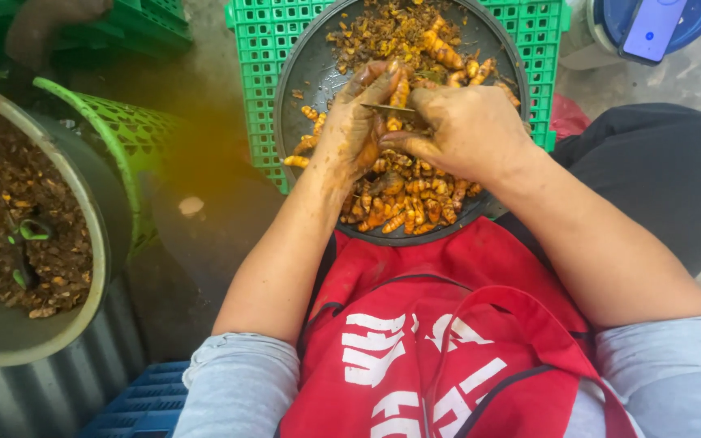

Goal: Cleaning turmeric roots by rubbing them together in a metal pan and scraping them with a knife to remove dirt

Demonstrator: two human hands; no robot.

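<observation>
My left hand (359, 122) grips an orange turmeric root (400, 93) over a round dark metal tray (306, 77). My right hand (468, 130) is closed on a small knife whose thin blade (387, 108) lies across the root. Both hands are stained yellow-orange. The tray holds a heap of peeled turmeric pieces (411, 203) on its near side and a mound of brown peelings (383, 32) at the far side. The tray rests on a green plastic crate (253, 49) just above my lap, which a red apron (440, 324) covers.
A large grey basin (83, 195) of brown scraps stands at the left, beside a green mesh basket (135, 130). Another person's hand (42, 24) shows at the top left. A blue lidded bucket with a phone (651, 28) sits top right. A blue crate (144, 401) lies bottom left.
</observation>
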